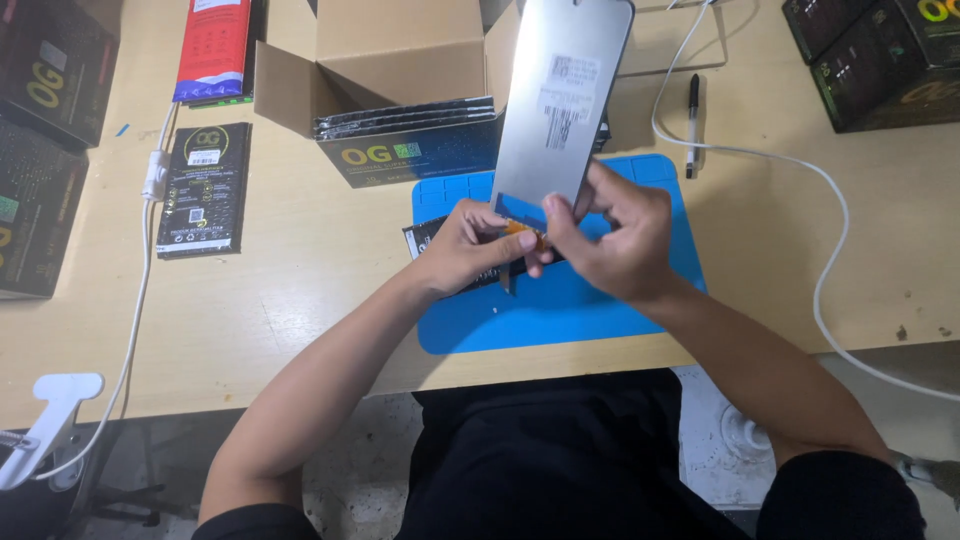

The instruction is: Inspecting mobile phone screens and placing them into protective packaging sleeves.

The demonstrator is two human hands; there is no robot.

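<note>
Both hands met over the blue mat (600, 300) at the middle of the counter's near edge, where a grey phone display panel (560, 100) was held tilted up with its metal back toward the camera. The right hand (615, 235) was clamped on the panel's lower edge, thumb and fingers pinching it. The left hand (465, 245) had its fingertips closed together on the small orange flex cable (522, 231) at the panel's bottom, so the work appeared to be at the stage of handling that cable, with the panel already out of its packaging and not yet set down or fitted to anything. A dark flat sleeve (430, 240) lay on the mat under the hands. Behind, toward the far edge, an open cardboard box (400, 50) held more flat packs, a black packet (205, 190) lay toward the left edge, a pen (693, 120) and a white cable (830, 260) lay to the right.
</note>
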